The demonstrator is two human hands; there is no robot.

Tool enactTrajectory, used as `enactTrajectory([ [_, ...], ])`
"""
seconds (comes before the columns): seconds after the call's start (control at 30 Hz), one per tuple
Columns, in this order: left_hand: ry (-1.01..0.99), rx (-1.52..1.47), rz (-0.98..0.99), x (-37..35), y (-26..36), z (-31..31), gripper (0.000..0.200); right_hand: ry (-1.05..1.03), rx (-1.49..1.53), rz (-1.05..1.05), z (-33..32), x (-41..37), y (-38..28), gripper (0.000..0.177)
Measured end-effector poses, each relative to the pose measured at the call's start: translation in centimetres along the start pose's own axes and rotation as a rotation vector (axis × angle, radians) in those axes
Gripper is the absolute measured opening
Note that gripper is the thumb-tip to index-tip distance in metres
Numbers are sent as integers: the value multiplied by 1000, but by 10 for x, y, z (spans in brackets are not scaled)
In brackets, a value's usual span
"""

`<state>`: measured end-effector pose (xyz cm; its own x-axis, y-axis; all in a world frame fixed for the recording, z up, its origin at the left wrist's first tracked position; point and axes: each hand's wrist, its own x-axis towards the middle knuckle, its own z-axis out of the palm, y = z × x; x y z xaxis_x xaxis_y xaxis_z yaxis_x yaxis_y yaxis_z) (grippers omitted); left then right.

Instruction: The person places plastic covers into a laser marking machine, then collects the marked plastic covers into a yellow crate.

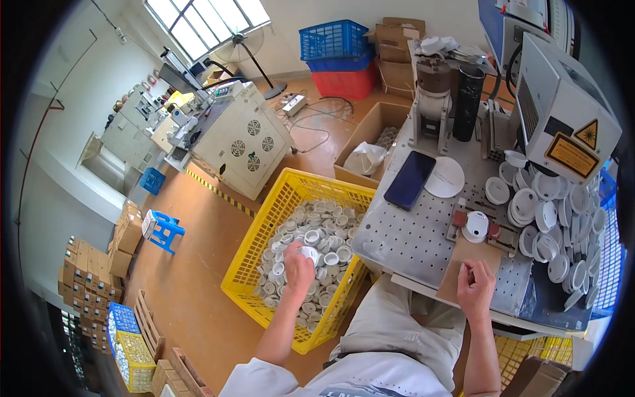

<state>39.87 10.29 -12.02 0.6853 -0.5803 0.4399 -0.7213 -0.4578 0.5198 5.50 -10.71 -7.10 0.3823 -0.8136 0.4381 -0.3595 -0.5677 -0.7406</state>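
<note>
Our white shirt (383,380) lies nearest; our right hand (476,288) curls its fingers over brown cardboard (473,250), gripping what, we cannot tell. Our left hand (299,270) pinches a white lid (309,253) above the yellow basket (327,188); farther off stands a blue stool (165,228).

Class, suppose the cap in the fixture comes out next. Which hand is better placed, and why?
Probably the right hand: it is near the fixture and its cap, and no cap shows in it. The left hand is over the yellow crate, farther off, holding another cap.
</note>
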Motion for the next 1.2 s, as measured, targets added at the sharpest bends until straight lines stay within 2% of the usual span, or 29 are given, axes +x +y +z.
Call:
enactTrajectory([
  [0.07, -61, 299, 79, 3, -17, -8, 17, -2, 6, 36, -2, -6, 3, 9],
  [0.13, 1, 283, 116, 7, -15, 1, 15, 14, 19, 13, -2, -6, 5, 9],
  [0.2, -85, 223, 280, 18, 19, 9, 14, 16, 27, -12, -6, -9, 7, 8],
  [0.3, -70, -25, 349, 27, 69, 51, 12, 61, 74, -30, -12, -17, 8, 7],
  [0.33, -55, -110, 395, 30, 85, 64, 12, 57, 70, -3, -18, -22, 9, 6],
  [0.43, -219, -197, 479, 35, 145, 66, 12, 61, 63, 70, -32, -33, 14, 4],
  [0.5, -213, -248, 634, 33, 175, 82, 12, 94, 38, 120, -49, -40, 19, 5],
  [0.53, -221, -263, 644, 30, 188, 90, 17, 111, -19, 75, -58, -41, 27, 7],
  [0.57, -241, -291, 658, 30, 195, 95, 32, 130, -42, 82, -69, -40, 30, 8],
  [0.6, -266, -288, 677, 30, 200, 103, 35, 140, -53, 142, -79, -39, 32, 7],
  [0.63, -275, -329, 703, 30, 207, 107, 9, 198, -80, 112, -87, -35, 37, 7],
  [0.73, -334, -382, 686, 19, 210, 122, 7, 309, -101, 190, -107, -25, 45, 9],
  [0.83, -324, -378, 713, 3, 193, 135, 8, 374, -205, 120, -115, -9, 53, 16],
  [0.9, -399, -380, 628, -3, 186, 139, 12, 308, -364, 59, -111, 0, 60, 24],
  [0.97, -340, -342, 738, -6, 185, 137, 20, 262, -454, -17, -102, 10, 64, 27],
  [1.0, -361, -361, 634, -10, 187, 139, 20, 220, -455, -14, -95, 14, 68, 28],
  [1.03, -351, -330, 669, -10, 190, 132, 16, 179, -514, 9, -86, 17, 77, 32],
  [1.07, -370, -324, 645, -12, 184, 142, 41, 131, -592, 42, -81, 19, 86, 34],
  [1.1, -375, -286, 671, -10, 187, 138, 35, 82, -620, 136, -79, 20, 96, 33],
  [1.13, -350, -333, 668, -10, 185, 142, 20, 76, -675, 143, -79, 23, 99, 31],
  [1.2, -351, -376, 691, -9, 188, 135, 12, 110, -707, 106, -81, 25, 103, 25],
])
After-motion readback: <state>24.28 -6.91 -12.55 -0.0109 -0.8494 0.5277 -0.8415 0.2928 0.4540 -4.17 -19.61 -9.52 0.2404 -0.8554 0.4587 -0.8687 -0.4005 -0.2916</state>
